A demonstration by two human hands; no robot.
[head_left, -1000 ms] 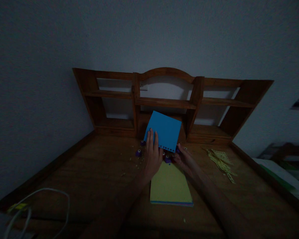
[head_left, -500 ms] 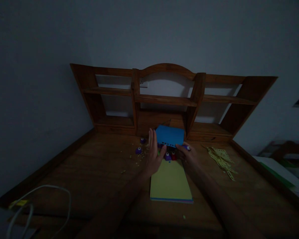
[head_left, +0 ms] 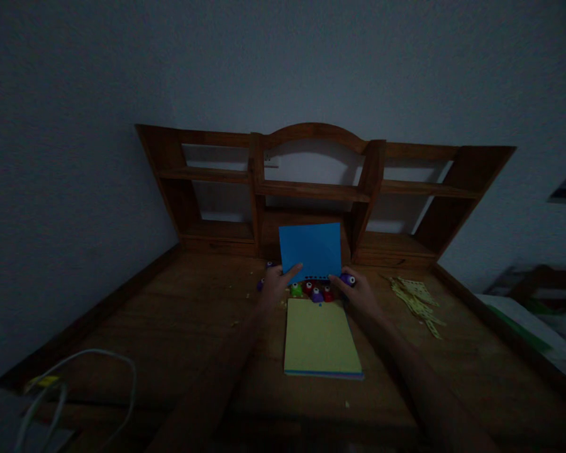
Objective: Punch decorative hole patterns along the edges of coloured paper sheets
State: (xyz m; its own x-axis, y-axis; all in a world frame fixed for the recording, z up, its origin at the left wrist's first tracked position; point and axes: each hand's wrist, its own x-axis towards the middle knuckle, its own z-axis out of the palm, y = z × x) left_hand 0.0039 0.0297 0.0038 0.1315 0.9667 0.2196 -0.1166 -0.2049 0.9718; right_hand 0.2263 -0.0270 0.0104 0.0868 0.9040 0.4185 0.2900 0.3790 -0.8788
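Note:
A blue sheet of paper (head_left: pixel 311 248) is held up between my hands, with a row of small punched holes along its lower edge. My left hand (head_left: pixel 274 283) pinches the sheet's lower left corner, thumb on the near face. At the lower right, my right hand (head_left: pixel 356 292) grips the sheet's edge with the thumb in front. A purple craft punch (head_left: pixel 348 279) with a white knob shows at my right fingers; whether they hold it is unclear. Below the sheet sit a green punch (head_left: pixel 296 289), a red punch (head_left: pixel 327 293) and another purple punch (head_left: pixel 316 295).
A stack of coloured paper (head_left: pixel 321 340), yellow on top, lies in front of the punches. Yellow punched strips (head_left: pixel 417 299) lie to the right. A wooden shelf unit (head_left: pixel 311 189) stands at the back. A white cable (head_left: pixel 99 352) loops at the left front.
The blue sheet has gone from curled to flatter and more upright, shifting left. My left hand, flat and upright before, has come down and closed on the sheet's left corner.

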